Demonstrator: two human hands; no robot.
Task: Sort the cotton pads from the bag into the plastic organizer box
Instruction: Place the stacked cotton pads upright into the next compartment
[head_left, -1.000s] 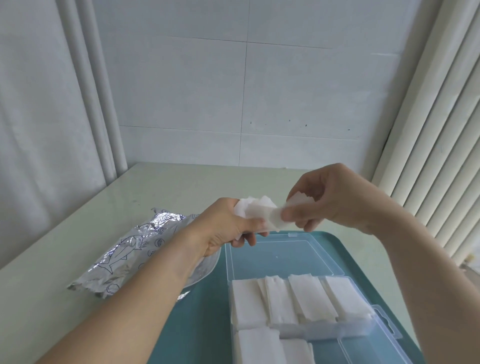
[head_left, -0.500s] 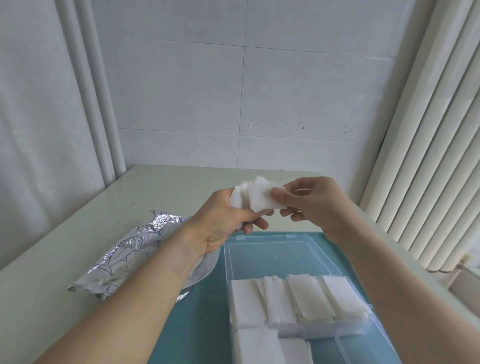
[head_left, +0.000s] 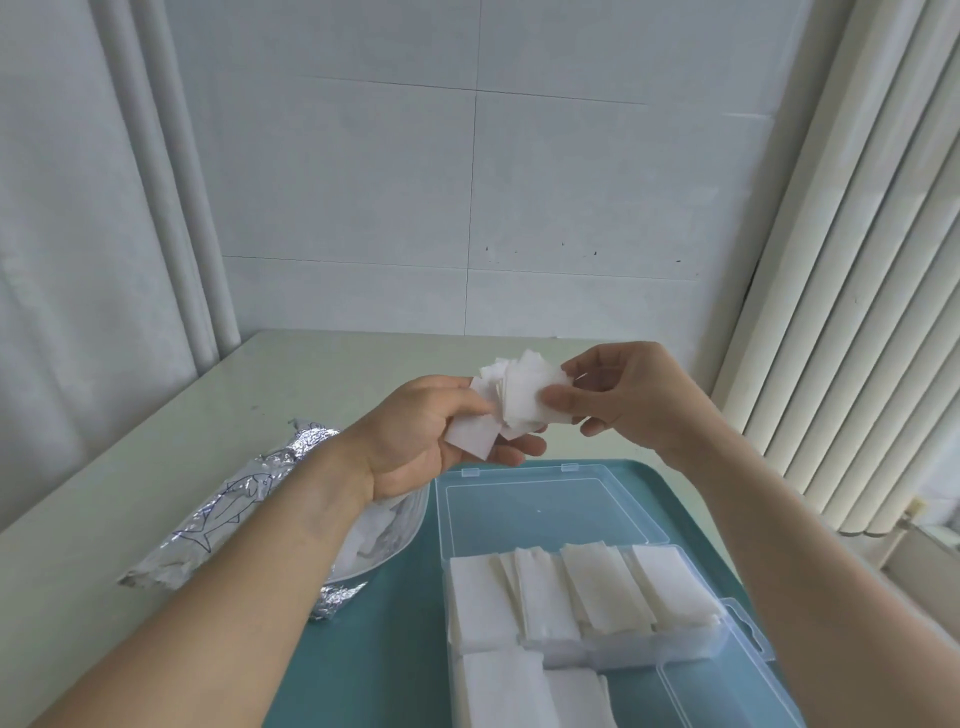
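My left hand (head_left: 415, 441) grips a loose stack of white square cotton pads (head_left: 514, 400) in the air above the table. My right hand (head_left: 628, 400) pinches the right edge of the same stack with thumb and fingers. One pad (head_left: 470, 439) sticks out low on the left of the stack. Below, the clear plastic organizer box (head_left: 691, 644) lies open, its compartments filled with rows of pads (head_left: 571, 587), its lid (head_left: 545, 509) laid flat behind. The silver foil bag (head_left: 218, 514) with blue fish print lies to the left, partly hidden by my left forearm.
The box sits on a teal tray (head_left: 384, 644) on a pale green table (head_left: 156, 467). A clear bowl-like container (head_left: 384, 540) with more white pads shows under my left wrist. Tiled wall behind, vertical blinds (head_left: 857, 312) at right.
Both hands stay raised with the stack. The right hand shifted its pinch on the pads, and the stack has fanned out, with one pad slipping down at the left.
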